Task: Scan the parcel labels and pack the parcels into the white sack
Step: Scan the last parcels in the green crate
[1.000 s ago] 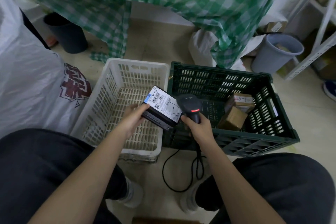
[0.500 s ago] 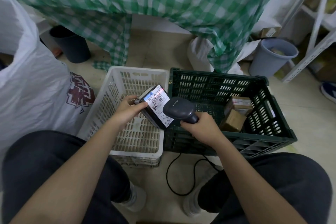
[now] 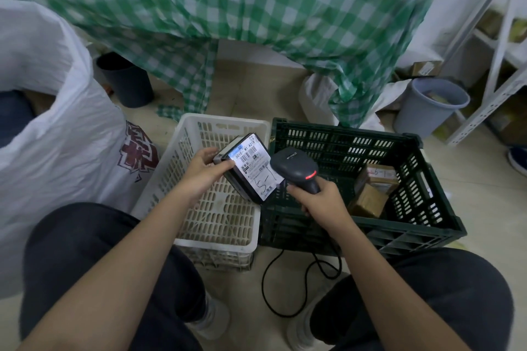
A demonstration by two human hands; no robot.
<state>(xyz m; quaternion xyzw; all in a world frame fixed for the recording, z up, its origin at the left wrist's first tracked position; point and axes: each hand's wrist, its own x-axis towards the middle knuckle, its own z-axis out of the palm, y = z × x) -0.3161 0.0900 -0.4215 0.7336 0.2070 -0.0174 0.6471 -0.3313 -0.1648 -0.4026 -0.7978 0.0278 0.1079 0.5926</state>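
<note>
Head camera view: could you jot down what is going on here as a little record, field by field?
left hand: left hand grips the black parcel, label up
right hand: right hand holds the scanner, red light lit, beside the label
white sack: white sack stands open at the left
white crate: white crate holds no parcels
green crate: green crate holds two brown parcels

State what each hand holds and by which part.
The left hand grips the black parcel by its left edge. The right hand grips the scanner by its handle.
</note>
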